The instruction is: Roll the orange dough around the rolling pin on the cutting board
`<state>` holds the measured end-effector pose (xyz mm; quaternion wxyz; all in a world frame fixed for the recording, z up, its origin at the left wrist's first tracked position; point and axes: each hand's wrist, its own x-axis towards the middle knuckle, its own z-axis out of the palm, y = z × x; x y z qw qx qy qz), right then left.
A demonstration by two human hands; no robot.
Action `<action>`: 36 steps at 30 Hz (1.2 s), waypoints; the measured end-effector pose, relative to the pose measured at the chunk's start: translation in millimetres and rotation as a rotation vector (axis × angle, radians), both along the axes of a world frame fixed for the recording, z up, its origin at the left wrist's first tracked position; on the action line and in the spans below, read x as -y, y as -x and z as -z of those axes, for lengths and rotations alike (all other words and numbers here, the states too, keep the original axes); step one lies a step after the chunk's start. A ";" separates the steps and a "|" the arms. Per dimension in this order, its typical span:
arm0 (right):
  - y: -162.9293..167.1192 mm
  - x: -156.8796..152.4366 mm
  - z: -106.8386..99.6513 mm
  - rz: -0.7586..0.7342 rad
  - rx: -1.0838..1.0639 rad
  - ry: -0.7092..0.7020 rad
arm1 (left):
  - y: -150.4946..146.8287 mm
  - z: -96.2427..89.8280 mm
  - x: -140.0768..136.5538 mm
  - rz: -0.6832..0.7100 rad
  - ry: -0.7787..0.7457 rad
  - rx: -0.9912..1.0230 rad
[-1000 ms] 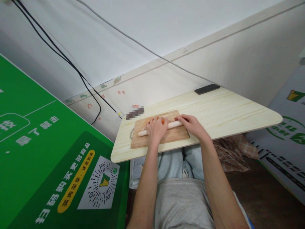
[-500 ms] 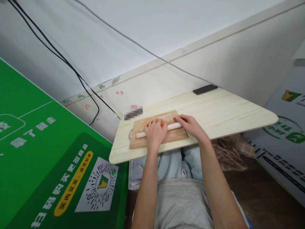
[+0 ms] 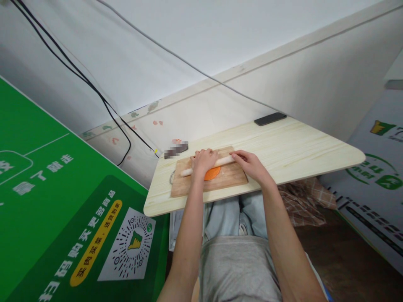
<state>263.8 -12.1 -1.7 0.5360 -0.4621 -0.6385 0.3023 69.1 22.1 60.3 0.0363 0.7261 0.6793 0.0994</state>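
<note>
A pale wooden rolling pin (image 3: pixel 187 172) lies across the wooden cutting board (image 3: pixel 182 188). Over its middle-left part rests my left hand (image 3: pixel 204 160), fingers bent across the pin. My right hand (image 3: pixel 250 163) pinches the pin's right end between thumb and fingers. Just on my side of the pin shows a flat, rounded sheet of orange dough (image 3: pixel 212 173). Its far part is hidden under the pin and my left hand.
The board lies on a light wood-patterned table (image 3: pixel 302 144) against a wall. A black phone (image 3: pixel 270 119) lies near the back edge, and a blurred-out dark object (image 3: pixel 176 150) at the back left. A green printed panel (image 3: pixel 78 188) stands left of the table.
The rolling pin's middle and my left hand have moved away from me across the board. More of the orange dough now shows on the near side. My right hand has barely moved.
</note>
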 end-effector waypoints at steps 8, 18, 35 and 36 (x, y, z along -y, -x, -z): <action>-0.7 -4.3 6.0 0.049 0.013 0.000 | -3.6 13.8 43.4 0.000 -0.143 -0.018; 0.5 0.1 -0.2 0.058 0.052 -0.002 | -3.1 11.3 45.8 0.008 -0.109 -0.049; 1.7 -0.5 -0.2 0.063 0.056 0.008 | -4.1 18.9 65.9 -0.011 -0.183 -0.015; 1.8 -0.9 0.2 0.068 0.061 0.009 | -4.4 21.1 71.8 -0.009 -0.214 -0.008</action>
